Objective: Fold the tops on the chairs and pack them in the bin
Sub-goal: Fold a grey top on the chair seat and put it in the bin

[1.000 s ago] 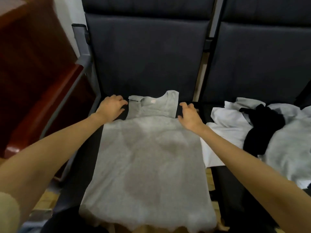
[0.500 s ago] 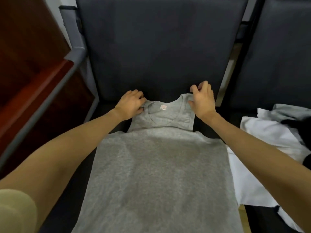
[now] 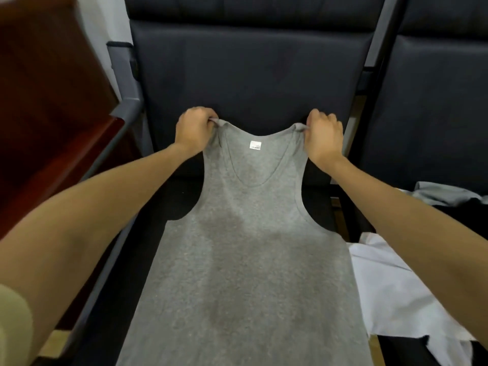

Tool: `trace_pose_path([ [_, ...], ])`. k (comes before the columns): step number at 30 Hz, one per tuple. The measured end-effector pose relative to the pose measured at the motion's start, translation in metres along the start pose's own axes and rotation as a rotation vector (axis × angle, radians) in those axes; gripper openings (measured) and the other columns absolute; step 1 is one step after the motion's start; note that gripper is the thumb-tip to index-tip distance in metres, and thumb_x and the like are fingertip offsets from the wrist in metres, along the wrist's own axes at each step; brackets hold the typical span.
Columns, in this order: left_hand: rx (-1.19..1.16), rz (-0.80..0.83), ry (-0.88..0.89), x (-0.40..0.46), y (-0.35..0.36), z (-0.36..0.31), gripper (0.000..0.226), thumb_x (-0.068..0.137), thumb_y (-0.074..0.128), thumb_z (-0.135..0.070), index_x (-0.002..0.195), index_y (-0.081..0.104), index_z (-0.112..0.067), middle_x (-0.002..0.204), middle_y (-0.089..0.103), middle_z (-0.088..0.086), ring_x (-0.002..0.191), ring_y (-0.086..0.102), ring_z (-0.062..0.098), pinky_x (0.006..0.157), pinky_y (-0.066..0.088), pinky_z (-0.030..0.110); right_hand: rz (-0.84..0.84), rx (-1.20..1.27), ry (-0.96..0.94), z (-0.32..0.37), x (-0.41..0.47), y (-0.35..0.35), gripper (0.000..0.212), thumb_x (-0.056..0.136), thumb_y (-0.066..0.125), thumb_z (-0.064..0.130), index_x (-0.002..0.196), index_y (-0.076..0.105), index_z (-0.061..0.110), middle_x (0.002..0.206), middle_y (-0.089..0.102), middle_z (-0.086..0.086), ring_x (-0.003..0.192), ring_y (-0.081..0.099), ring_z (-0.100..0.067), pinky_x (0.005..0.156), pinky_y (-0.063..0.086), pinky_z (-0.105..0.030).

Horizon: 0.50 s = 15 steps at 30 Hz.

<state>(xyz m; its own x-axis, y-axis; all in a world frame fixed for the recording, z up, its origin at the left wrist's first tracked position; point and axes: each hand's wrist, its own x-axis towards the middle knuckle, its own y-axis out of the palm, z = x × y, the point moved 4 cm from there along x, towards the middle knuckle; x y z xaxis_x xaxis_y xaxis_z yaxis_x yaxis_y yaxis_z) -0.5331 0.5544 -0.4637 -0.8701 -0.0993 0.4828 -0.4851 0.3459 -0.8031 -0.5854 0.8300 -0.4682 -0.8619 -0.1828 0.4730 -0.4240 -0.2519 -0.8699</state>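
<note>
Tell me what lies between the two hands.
In the head view, the grey tank top's scooped neckline with its white label spans between left hand and right hand, each gripping a strap.

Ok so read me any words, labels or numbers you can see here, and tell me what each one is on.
White neck label inside the collar of the grey tank top: faint print, too small and blurred to read.
No other text, number or sign shows on the white garment or the chairs.

Both hands — left, right — pinch the grey tank top's shoulder straps.
</note>
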Motion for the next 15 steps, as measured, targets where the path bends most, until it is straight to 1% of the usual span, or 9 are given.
trace_pose_path([
  [3,0.015,0.139,-0.001,-0.007,-0.014,-0.009,0.020,0.092,0.054,-0.009,0.100,0.072,-0.009,0.096,0.071,0.008,0.086,0.066,0.023,0.074,0.052,0.035,0.094,0.068,0.044,0.002,-0.007,-0.015,0.013,0.092,0.046,-0.001,0.101,0.053,0.004,0.092,0.063,-0.017,0.088,0.055,-0.035,0.079,0.036,-0.037],
  [5,0.024,0.227,0.003,-0.021,-0.028,-0.016,0.018,0.091,0.055,-0.009,0.098,0.072,-0.011,0.095,0.071,0.006,0.084,0.065,0.022,0.072,0.053,0.035,0.160,0.126,0.053,0.003,-0.022,-0.029,0.013,0.090,0.048,-0.002,0.099,0.053,0.005,0.090,0.064,-0.016,0.084,0.058,-0.035,0.077,0.037,-0.036],
  [7,0.015,0.281,0.007,-0.039,-0.044,-0.024,0.017,0.090,0.057,-0.009,0.097,0.072,-0.012,0.094,0.070,0.005,0.082,0.064,0.020,0.071,0.053,0.035,0.184,0.209,0.059,0.004,-0.043,-0.047,0.016,0.088,0.048,-0.003,0.101,0.054,0.005,0.089,0.065,-0.015,0.084,0.060,-0.034,0.078,0.042,-0.037],
  [9,-0.001,0.308,0.028,-0.060,-0.061,-0.034,0.014,0.091,0.059,-0.011,0.097,0.072,-0.011,0.093,0.070,0.005,0.081,0.063,0.018,0.071,0.052,0.034,0.190,0.269,0.054,0.005,-0.065,-0.067,0.019,0.088,0.049,-0.001,0.103,0.059,0.005,0.089,0.067,-0.014,0.086,0.062,-0.033,0.083,0.047,-0.043],
  [11,-0.015,0.322,0.056,-0.083,-0.081,-0.044,0.013,0.091,0.061,-0.011,0.098,0.072,-0.011,0.093,0.071,0.004,0.082,0.064,0.019,0.072,0.051,0.033,0.206,0.298,0.056,0.007,-0.091,-0.088,0.020,0.088,0.049,0.000,0.100,0.063,0.007,0.087,0.068,-0.011,0.087,0.062,-0.032,0.086,0.047,-0.046],
  [13,-0.025,0.333,0.086,-0.107,-0.102,-0.056,0.013,0.091,0.062,-0.010,0.099,0.072,-0.009,0.093,0.071,0.004,0.083,0.064,0.019,0.073,0.050,0.031,0.209,0.335,0.050,0.008,-0.119,-0.108,0.018,0.088,0.051,0.001,0.095,0.065,0.008,0.082,0.066,-0.007,0.084,0.061,-0.030,0.085,0.048,-0.046],
  [15,-0.029,0.349,0.106,-0.133,-0.118,-0.068,0.013,0.090,0.062,-0.010,0.099,0.072,-0.009,0.092,0.070,0.003,0.081,0.063,0.014,0.073,0.049,0.027,0.215,0.359,0.040,0.011,-0.150,-0.125,0.015,0.087,0.053,0.003,0.092,0.066,0.009,0.080,0.066,-0.005,0.082,0.061,-0.028,0.082,0.049,-0.044],
])
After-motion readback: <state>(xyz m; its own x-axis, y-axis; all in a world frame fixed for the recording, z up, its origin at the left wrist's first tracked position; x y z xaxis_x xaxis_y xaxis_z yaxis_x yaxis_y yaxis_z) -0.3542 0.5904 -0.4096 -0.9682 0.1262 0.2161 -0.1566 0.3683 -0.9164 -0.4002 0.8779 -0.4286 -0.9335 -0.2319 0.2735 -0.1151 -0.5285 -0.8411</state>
